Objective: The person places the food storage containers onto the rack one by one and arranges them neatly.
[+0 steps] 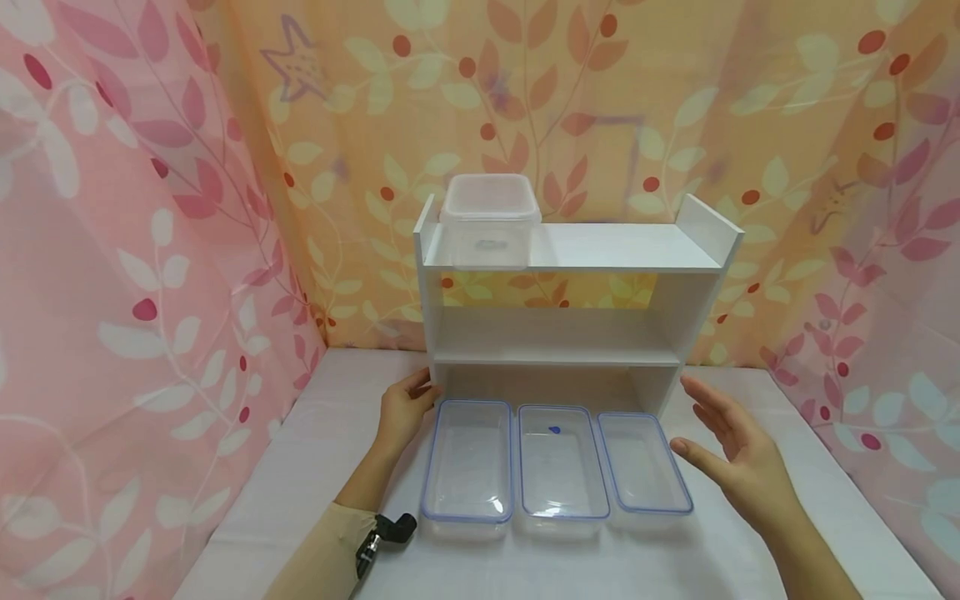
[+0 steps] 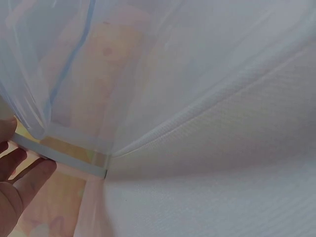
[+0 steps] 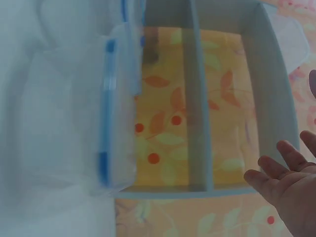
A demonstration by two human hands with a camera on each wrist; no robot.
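Observation:
A white shelf rack [image 1: 555,363] stands on the table. My left hand [image 1: 405,410] is at its lower left side panel, thumb at the front edge and fingers on the outer face; in the left wrist view the fingers [image 2: 34,175] lie along the panel edge. My right hand [image 1: 738,458] is held in the air by the rack's right side, fingers extended and thumb apart, holding nothing. Three clear containers with blue rims, the left one [image 1: 468,462], the middle one [image 1: 564,467] and the smaller right one [image 1: 645,467], stand side by side before the rack.
A clear box with a whitish lid [image 1: 491,221] sits at the left of the rack's top shelf. White cloth covers the table [image 1: 300,500]. Patterned curtains, pink at the left [image 1: 150,250] and orange behind [image 1: 525,100], surround it. A black device [image 1: 382,537] is strapped at my left wrist.

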